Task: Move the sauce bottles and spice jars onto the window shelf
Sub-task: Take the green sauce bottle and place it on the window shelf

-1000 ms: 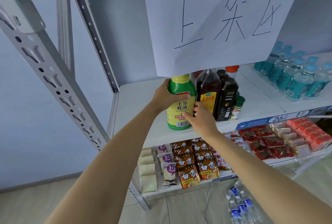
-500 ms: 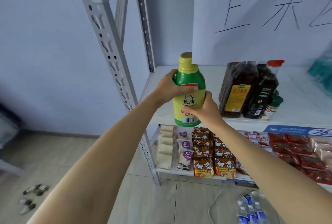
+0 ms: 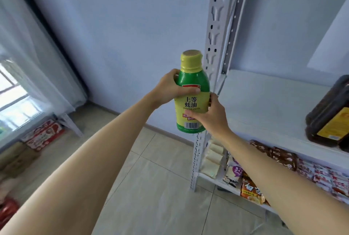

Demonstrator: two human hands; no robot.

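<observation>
Oyster sauce bottle (image 3: 192, 100) upright, both hands gripping, left of shelf post (image 3: 213, 46)

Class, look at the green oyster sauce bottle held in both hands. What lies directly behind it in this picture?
Behind the oyster sauce bottle you see the blue wall and the white perforated shelf post. The bottle and the right hand cover part of that post.

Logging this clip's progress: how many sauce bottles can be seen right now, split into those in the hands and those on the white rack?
In the hands: 1, the green oyster sauce bottle, gripped by the left hand and right hand.
On the white rack: 1 dark brown bottle, cut off by the frame edge; any others lie out of view.
Total: 2
</observation>
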